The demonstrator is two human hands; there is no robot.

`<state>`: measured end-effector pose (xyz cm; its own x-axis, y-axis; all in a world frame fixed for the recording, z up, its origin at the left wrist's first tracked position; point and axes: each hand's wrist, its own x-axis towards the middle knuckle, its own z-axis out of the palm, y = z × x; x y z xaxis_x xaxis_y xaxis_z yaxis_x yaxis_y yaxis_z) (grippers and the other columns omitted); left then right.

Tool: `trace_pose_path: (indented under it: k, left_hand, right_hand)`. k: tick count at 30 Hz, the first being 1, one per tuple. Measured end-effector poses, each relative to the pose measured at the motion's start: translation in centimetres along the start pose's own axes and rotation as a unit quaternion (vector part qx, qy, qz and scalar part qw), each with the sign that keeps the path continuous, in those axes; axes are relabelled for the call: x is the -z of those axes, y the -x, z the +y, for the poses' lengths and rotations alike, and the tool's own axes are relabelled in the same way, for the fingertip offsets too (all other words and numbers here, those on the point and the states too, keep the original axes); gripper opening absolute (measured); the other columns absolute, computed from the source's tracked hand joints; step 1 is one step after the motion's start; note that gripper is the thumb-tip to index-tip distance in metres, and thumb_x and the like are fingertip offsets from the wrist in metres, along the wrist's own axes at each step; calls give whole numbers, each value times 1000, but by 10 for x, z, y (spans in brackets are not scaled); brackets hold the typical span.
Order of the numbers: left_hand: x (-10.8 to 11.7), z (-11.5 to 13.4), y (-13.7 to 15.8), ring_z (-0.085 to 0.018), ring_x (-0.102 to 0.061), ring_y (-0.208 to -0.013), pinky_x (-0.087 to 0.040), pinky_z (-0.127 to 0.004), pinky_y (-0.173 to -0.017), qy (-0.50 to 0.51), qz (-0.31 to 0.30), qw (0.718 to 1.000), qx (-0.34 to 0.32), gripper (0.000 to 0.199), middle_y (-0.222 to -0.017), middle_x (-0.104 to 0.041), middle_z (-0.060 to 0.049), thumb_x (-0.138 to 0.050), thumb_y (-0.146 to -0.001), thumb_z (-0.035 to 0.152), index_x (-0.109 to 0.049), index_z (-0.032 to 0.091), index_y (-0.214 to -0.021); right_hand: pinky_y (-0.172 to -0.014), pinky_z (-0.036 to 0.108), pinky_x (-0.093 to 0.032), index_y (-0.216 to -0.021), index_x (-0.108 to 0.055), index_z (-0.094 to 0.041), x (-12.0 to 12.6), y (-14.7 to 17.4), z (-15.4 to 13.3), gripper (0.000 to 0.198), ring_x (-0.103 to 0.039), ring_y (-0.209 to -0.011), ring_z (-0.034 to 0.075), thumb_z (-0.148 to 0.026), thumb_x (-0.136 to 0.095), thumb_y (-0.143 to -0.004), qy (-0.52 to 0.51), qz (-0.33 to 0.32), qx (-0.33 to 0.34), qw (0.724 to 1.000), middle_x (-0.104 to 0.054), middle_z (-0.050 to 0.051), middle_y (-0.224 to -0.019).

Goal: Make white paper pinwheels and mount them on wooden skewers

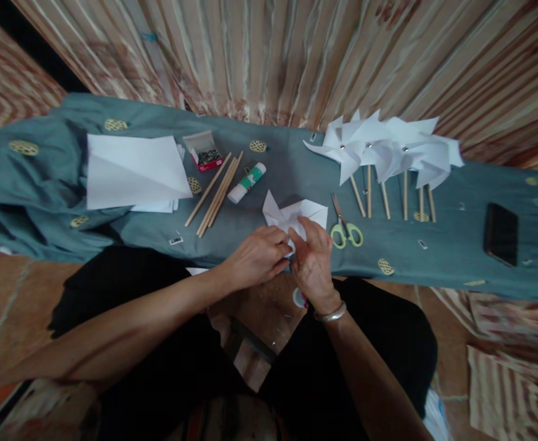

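Observation:
A partly folded white paper pinwheel (296, 213) lies near the cloth's front edge, its points bent up toward the middle. My left hand (266, 252) pinches a paper corner at its near side. Against the same paper, my right hand (313, 254) is closed on its right part, with fingers bent over it. The fingertips of both hands meet close together, and the spot between them is partly hidden. Green-handled scissors (346, 229) lie just right of the paper. A glue stick (247, 183) with a green label rests up and to the left.
Wooden sticks (220, 193) lie left of the glue, below an open red box of pins (204, 153). White paper sheets (133, 171) are stacked farther left. Finished pinwheels (388, 147) on sticks lie at the back right. A black phone (500, 234) sits far right on the teal cloth (438, 257).

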<state>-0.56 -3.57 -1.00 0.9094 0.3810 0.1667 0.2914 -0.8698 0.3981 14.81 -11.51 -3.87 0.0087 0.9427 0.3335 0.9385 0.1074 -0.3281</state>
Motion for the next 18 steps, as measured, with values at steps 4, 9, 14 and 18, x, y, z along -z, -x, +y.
trace_pose_path:
  k: [4, 9, 14, 18]
  left_hand:
    - [0, 0, 1, -22, -58, -92, -48, -35, -82, -6, -1, 1000, 1, 14, -97, -65, -8, -62, -88, 23, -68, 13, -96]
    - [-1, -1, 1, -23, -59, -94, -47, -36, -82, -9, 0, 1000, -2, 14, -100, -65, -9, -63, -88, 25, -68, 14, -95]
    - [-1, -3, 0, -23, -59, -95, -47, -36, -82, -10, 7, 1000, -3, 14, -98, -65, -8, -63, -88, 26, -67, 15, -96]
    - [1, -2, 0, -23, -59, -96, -48, -36, -83, -13, 6, 1000, -2, 15, -101, -65, -9, -64, -87, 25, -67, 15, -97]
  right_hand:
    - [-106, 51, -38, -125, -58, -26, 5, -3, 2, 40, -43, -131, 30, -16, -44, -89, -16, -7, -7, 1000, -49, 9, -141]
    - [-107, 48, -42, -127, -60, -22, 17, -12, 14, 47, -48, -130, 27, -11, -37, -88, -57, 18, -40, 997, -53, 10, -140]
    - [-107, 55, -43, -137, -53, -15, 20, -30, 38, 49, -47, -134, 31, -15, -36, -92, -11, 29, -83, 996, -54, 17, -142]
    - [-106, 54, -44, -132, -57, -8, 18, -45, 52, 44, -52, -130, 32, -21, -38, -94, -12, -22, -56, 998, -60, 21, -135]
